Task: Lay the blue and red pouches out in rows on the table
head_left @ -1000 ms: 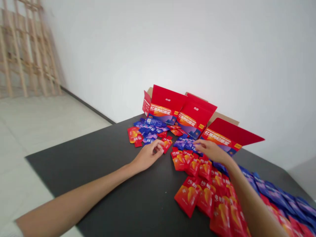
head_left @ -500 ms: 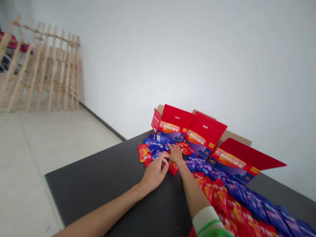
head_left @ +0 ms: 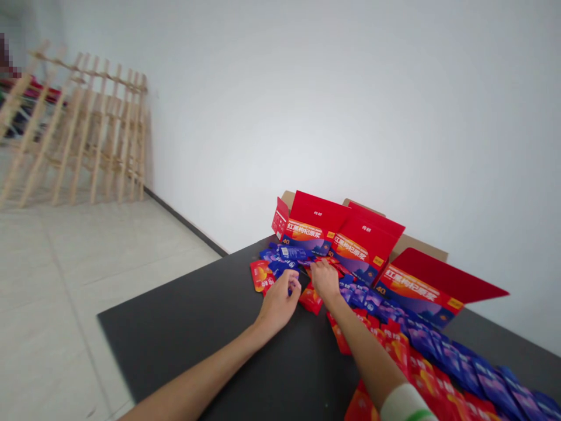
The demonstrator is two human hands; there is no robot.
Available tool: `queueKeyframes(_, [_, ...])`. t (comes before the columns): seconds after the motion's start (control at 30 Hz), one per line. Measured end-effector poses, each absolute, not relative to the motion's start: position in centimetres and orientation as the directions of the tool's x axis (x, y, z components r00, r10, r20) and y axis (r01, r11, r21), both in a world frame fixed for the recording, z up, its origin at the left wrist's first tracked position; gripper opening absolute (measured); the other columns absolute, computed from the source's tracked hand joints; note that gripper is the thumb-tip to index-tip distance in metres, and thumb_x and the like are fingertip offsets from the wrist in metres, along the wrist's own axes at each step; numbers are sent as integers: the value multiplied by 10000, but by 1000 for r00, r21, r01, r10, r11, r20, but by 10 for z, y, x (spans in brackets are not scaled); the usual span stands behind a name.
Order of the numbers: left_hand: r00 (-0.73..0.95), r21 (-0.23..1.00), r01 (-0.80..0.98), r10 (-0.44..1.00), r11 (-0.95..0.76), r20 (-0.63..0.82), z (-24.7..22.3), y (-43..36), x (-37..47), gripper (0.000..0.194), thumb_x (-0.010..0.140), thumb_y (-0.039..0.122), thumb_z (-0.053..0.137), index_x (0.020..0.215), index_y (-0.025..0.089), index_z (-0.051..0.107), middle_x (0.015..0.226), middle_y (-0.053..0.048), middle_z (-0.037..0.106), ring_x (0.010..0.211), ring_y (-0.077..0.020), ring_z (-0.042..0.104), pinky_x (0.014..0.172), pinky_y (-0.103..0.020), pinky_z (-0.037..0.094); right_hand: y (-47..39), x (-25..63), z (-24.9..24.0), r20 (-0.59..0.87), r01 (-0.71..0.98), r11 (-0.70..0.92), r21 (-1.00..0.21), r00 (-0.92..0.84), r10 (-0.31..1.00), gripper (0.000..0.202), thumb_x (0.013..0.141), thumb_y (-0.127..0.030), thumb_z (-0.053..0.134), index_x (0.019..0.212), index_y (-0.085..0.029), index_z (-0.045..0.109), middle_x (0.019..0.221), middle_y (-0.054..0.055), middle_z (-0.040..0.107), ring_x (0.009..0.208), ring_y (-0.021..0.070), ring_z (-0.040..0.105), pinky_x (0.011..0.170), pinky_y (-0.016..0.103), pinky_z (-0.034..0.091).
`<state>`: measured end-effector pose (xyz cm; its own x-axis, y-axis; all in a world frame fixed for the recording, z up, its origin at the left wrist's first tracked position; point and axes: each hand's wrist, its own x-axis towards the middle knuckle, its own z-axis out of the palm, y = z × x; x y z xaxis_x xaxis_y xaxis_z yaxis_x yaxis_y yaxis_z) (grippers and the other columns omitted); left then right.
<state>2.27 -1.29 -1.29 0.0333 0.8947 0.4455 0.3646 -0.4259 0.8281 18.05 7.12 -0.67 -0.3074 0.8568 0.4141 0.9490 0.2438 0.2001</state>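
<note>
My left hand [head_left: 280,298] is closed at the near side of the small pile, its fingers curled on a blue pouch that is mostly hidden. Just right of it, my right hand [head_left: 324,278] has its fingers bent down over the pile; what lies under the fingertips is hidden. Blue pouches [head_left: 293,252] lie loosely behind my left hand, and a red pouch [head_left: 262,275] is at the pile's left edge. Another red pouch [head_left: 310,299] lies between my hands. Rows of red pouches [head_left: 423,374] and blue pouches [head_left: 447,356] run toward the lower right, partly under my right forearm.
Three open red boxes, left [head_left: 307,228], middle [head_left: 357,245] and right [head_left: 421,286], stand along the back of the black table [head_left: 184,327] by the white wall. A wooden lattice frame [head_left: 96,128] leans at the far left above the pale floor.
My right hand has moved right and nearer, off the blue pouches, with its fingers drawn in. My left hand has curled further. The view has shifted slightly.
</note>
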Motion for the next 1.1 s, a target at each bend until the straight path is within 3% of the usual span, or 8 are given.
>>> queueKeyframes(0.1, [27,906,264,941,-331,336,-17,-9,22,500,851,464,447,1253,167,451,1292,-137,510,1185,-244,502,989,-430,455,50,176,10,554,958,243,149,-285,783,218,948,-112,391,932,-124,609,939,124,569,932,238,511,771,274,403])
queueKeyframes(0.2, [176,883,269,921,-384,347,-19,-12,21,869,722,549,631,1414,169,267,1518,-146,199,1413,-297,163,1171,-502,210,24,173,20,665,945,327,19,-256,701,202,939,-197,407,854,-143,581,800,86,571,726,202,544,640,241,375])
queueKeyframes(0.33, [461,865,100,793,-491,397,-19,-25,24,1103,640,505,748,1462,228,67,1558,-81,34,1438,-269,40,1204,-486,105,-7,177,28,584,783,515,-349,-248,773,301,911,-335,432,676,-165,512,593,20,525,530,156,513,520,212,334])
queueKeyframes(0.47, [458,908,-89,793,-409,402,-16,-33,33,875,756,477,642,1451,254,158,1518,-78,247,1385,-259,271,1175,-480,234,-28,182,36,400,474,511,-717,-320,859,372,928,-451,440,725,-159,548,634,15,567,589,173,577,561,227,440])
queueKeyframes(0.6, [438,949,-282,862,-140,257,-9,-37,38,583,837,510,500,1341,233,405,1295,-87,566,1121,-247,582,945,-426,510,-39,185,30,507,399,579,-711,-280,815,304,932,-438,481,938,-162,608,923,54,597,853,200,584,746,274,484])
queueKeyframes(0.7, [452,959,-279,876,-44,171,-3,-40,36,514,814,531,534,1182,173,561,1039,-87,701,881,-212,670,810,-343,552,-39,189,15,607,446,573,-687,-81,790,387,854,-409,615,1157,-181,535,1126,79,522,1023,219,513,846,302,460])
queueKeyframes(0.87, [318,974,-129,922,-188,220,1,-41,33,444,815,547,514,933,143,659,792,-32,713,709,-164,635,648,-234,500,-41,187,-4,433,161,453,-877,-143,890,324,895,-466,549,1022,-169,520,902,34,535,764,172,535,594,226,452])
queueKeyframes(1.1, [210,908,141,908,-394,361,-6,-40,33,435,861,496,442,621,152,558,587,19,573,568,-110,495,555,-197,372,-48,173,-9,509,184,498,-847,14,861,404,951,-519,433,764,-165,486,737,5,461,696,152,447,644,221,391])
